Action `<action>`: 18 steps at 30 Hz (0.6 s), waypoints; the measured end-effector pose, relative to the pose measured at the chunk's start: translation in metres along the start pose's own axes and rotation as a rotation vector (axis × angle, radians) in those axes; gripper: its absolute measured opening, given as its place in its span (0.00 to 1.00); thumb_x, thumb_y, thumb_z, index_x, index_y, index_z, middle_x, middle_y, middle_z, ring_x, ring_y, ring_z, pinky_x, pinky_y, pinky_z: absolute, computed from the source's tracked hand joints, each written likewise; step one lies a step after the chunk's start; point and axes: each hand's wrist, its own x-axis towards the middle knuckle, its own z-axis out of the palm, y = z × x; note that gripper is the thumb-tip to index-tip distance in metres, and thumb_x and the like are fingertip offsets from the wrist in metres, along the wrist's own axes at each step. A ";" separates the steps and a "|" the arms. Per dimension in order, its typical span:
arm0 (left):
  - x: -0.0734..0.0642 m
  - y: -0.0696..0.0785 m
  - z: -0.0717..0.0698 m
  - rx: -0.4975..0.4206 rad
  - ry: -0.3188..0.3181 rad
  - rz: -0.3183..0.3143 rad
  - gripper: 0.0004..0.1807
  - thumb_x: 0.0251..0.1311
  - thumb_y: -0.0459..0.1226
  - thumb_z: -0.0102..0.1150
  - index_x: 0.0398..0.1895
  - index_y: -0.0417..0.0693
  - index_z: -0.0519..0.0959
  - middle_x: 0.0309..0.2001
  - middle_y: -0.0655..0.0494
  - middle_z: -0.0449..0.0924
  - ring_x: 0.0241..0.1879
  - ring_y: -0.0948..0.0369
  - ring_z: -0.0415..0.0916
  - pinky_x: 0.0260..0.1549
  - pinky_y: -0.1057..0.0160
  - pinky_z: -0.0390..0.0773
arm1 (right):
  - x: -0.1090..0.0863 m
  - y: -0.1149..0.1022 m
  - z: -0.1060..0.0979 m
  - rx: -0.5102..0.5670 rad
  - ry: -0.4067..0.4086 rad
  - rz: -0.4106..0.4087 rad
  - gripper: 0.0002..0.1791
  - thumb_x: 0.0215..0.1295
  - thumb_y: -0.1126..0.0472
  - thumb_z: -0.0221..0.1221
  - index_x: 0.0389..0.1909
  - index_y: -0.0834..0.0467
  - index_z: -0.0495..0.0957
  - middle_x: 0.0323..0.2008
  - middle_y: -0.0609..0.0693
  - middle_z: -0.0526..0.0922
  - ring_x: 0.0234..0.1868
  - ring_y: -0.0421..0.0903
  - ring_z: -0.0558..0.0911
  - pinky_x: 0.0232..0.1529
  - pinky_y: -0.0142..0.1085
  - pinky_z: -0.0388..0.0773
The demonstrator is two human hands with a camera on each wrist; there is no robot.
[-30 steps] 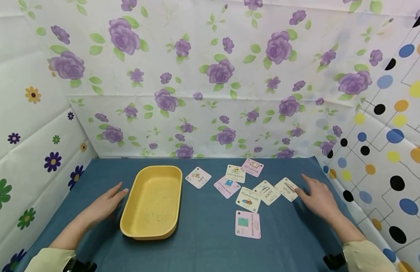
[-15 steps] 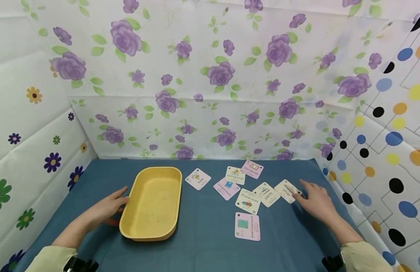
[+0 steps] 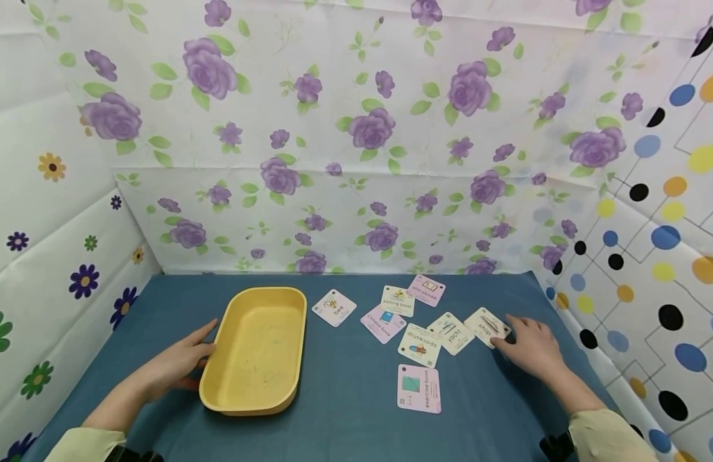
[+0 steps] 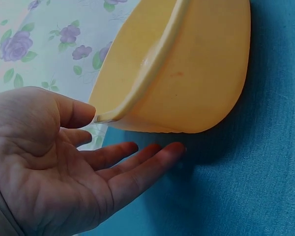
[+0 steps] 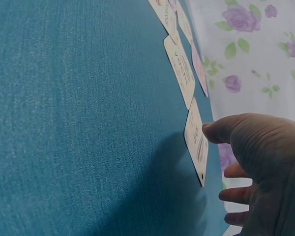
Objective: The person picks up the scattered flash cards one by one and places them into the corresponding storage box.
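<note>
My left hand (image 3: 174,366) is beside the yellow plastic basin (image 3: 203,378), thumb tip right at its left rim. In the left wrist view the other fingers of the left hand (image 4: 64,167) spread loosely below the basin's wall (image 4: 196,73). On the right, my right hand (image 3: 532,346) hovers at the cream "ship" card (image 3: 484,326), its thumb over the card's lower edge. The right wrist view has this hand (image 5: 270,162) with spread fingers, thumb tip close to the ship card (image 5: 195,140). Adjoining that card is the "yacht" card (image 3: 451,333).
Several more word cards lie on the blue cloth: spaceship (image 3: 420,345), exercise book (image 3: 419,389), Chinese book (image 3: 382,325), sailing boat (image 3: 398,301), storybook (image 3: 427,290) and bee (image 3: 334,308). A flowered backdrop (image 3: 333,212) closes the far side; patterned sheets flank both sides.
My left hand has moved right, up to the basin's rim. The right hand has shifted slightly left and down over the ship card. Cards and basin stay in their places.
</note>
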 end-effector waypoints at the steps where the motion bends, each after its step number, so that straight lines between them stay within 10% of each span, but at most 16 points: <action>1: 0.000 0.000 0.000 -0.005 0.000 0.001 0.40 0.82 0.44 0.39 0.84 0.50 0.29 0.76 0.23 0.44 0.69 0.30 0.59 0.44 0.42 0.82 | 0.000 0.000 0.000 -0.003 -0.001 0.002 0.47 0.69 0.38 0.61 0.74 0.70 0.62 0.67 0.78 0.62 0.66 0.82 0.56 0.59 0.76 0.54; 10: -0.001 -0.002 0.002 -0.043 0.003 0.022 0.39 0.82 0.40 0.39 0.84 0.53 0.30 0.54 0.34 0.68 0.52 0.47 0.73 0.41 0.44 0.82 | 0.002 -0.001 0.000 -0.011 0.016 0.007 0.48 0.69 0.36 0.60 0.73 0.70 0.64 0.67 0.78 0.63 0.66 0.81 0.56 0.60 0.75 0.52; 18: 0.000 -0.002 0.003 -0.036 -0.003 0.016 0.39 0.81 0.40 0.39 0.84 0.55 0.30 0.72 0.27 0.52 0.61 0.41 0.69 0.43 0.41 0.82 | -0.001 -0.002 0.002 -0.011 0.011 0.025 0.47 0.69 0.38 0.61 0.72 0.72 0.65 0.67 0.78 0.63 0.67 0.80 0.55 0.61 0.75 0.51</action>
